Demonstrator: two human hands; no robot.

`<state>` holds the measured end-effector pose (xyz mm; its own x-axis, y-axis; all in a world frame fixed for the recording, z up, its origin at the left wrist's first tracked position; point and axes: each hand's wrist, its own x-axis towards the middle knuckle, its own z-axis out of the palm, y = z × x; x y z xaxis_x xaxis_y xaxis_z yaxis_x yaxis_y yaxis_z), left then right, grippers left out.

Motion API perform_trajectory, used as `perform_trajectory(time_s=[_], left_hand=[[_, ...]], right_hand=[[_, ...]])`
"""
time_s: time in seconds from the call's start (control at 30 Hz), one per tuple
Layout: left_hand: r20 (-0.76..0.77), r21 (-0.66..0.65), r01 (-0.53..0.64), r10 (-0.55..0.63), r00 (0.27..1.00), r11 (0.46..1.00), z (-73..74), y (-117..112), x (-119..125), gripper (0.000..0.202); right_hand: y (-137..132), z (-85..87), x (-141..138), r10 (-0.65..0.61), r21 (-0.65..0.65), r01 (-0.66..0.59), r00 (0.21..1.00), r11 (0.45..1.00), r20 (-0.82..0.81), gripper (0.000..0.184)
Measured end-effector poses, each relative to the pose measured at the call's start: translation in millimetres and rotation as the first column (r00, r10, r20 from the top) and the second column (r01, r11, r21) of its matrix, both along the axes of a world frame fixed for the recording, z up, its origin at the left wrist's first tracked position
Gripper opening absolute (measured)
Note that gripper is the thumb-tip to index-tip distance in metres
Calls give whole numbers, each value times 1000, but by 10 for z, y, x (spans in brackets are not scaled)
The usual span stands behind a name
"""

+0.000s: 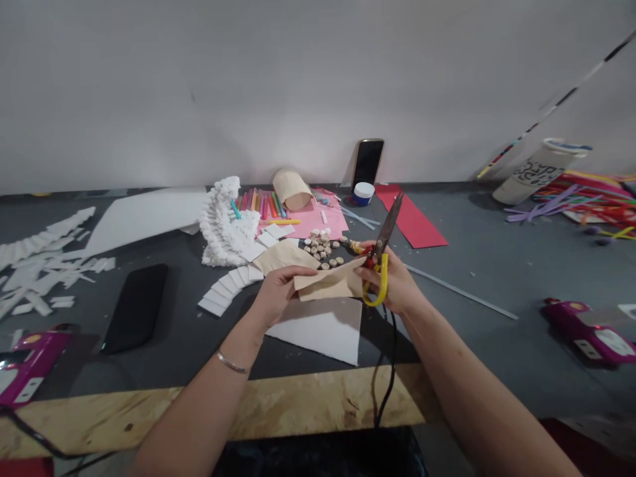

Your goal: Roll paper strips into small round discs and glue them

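My left hand pinches the left end of a beige paper piece over the dark tabletop. My right hand grips a pair of yellow-handled scissors, their dark blades pointing up and away from me. The paper's right end reaches the scissors' lower handle, and the blades stand above it. Below the paper lies a white paper sheet. Small round wood slices lie just beyond my hands, and a curved row of white paper rectangles lies left of my left hand.
Beyond my hands are a pink sheet, coloured markers, a white crimped paper mass, and red card. A black phone lies left. Pipe cleaners lie right. A black cable crosses the table's wooden front edge.
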<state>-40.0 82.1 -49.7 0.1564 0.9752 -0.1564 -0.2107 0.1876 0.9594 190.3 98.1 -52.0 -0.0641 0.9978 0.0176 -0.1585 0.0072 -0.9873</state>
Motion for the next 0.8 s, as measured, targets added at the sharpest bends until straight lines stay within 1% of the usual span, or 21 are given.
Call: perform_trajectory(time_s=[0.07, 0.13, 0.23, 0.3, 0.4, 0.47, 0.53, 0.6, 0.7, 0.8], left_hand=[[-17, 9, 14, -14, 1000, 1000, 4, -13, 11, 22], [-14, -15, 15, -15, 1000, 1000, -3, -12, 13, 21], [29, -32, -12, 13, 999, 999, -1, 2, 5, 13], [73, -35, -21, 24, 997, 999, 25, 4, 4, 8], [126, -58, 16, -8, 992, 998, 80, -8, 22, 9], [130, -83, 38, -27, 991, 996, 93, -14, 39, 11], [111, -76, 27, -18, 994, 997, 68, -12, 49, 12], [72, -30, -1, 3, 997, 1000, 11, 0, 47, 13], [14, 32, -3, 3, 1000, 999, -87, 19, 25, 15], [-15, 41, 12, -11, 1000, 999, -124, 22, 12, 13]], right_hand=[[5, 10, -20, -27, -38, 25, 999, 999, -30, 51], [5, 17, -29, -29, -36, 27, 998, 999, -49, 51], [-5, 34, -24, 30, -33, -33, 995, 999, -97, 52], [-12, 44, -21, 50, -36, -56, 988, 998, -148, 53], [-14, 44, -31, 39, -43, -48, 980, 998, -195, 55], [-12, 41, -46, 33, -67, -48, 978, 997, -207, 53], [-14, 47, -61, 15, -97, -37, 976, 995, -216, 52], [-21, 66, -68, 14, -151, -50, 973, 987, -232, 50], [-40, 105, -59, 67, -246, -134, 962, 960, -263, 51], [-67, 128, -52, 115, -267, -173, 969, 948, -221, 52]])
